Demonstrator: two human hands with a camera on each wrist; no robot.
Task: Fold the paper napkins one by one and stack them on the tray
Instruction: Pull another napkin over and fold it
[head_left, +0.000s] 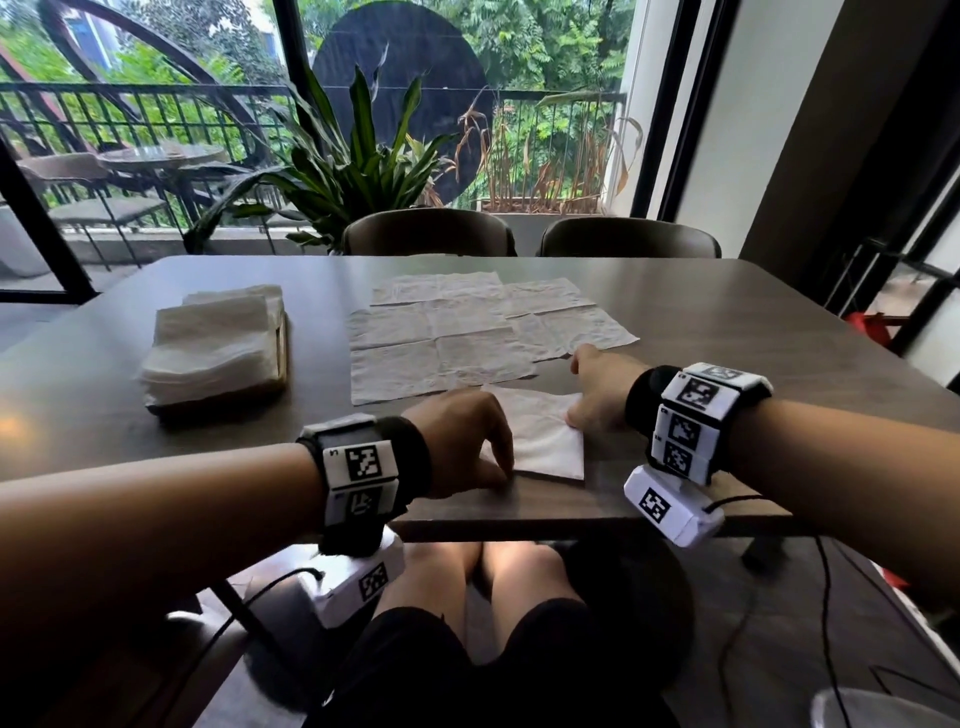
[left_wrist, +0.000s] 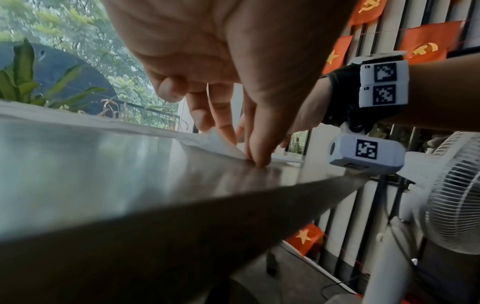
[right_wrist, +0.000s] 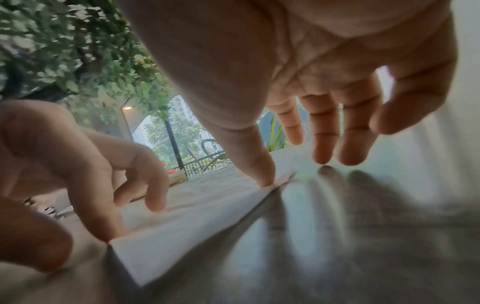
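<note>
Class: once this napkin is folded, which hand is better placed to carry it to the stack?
Probably left. The left hand sits nearer the stack; the right hand would cross over.

Dark table (head_left: 675, 312) — tray (head_left: 283, 343) of stacked napkins (head_left: 213, 343) left; unfolded napkins (head_left: 441, 338) centre; folded napkin (head_left: 545, 441) near edge

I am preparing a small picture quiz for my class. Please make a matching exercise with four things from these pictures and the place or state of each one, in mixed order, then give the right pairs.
Things:
1. folded napkin
2. napkin stack
3. open napkins
4. chairs

Places or states:
A. spread flat in the middle of the table
B. at the far side of the table, by the window
C. piled on the tray at the left
D. at the near edge, pressed by the left hand and the right hand

Pairs: 1-D, 2-C, 3-A, 4-B
</note>
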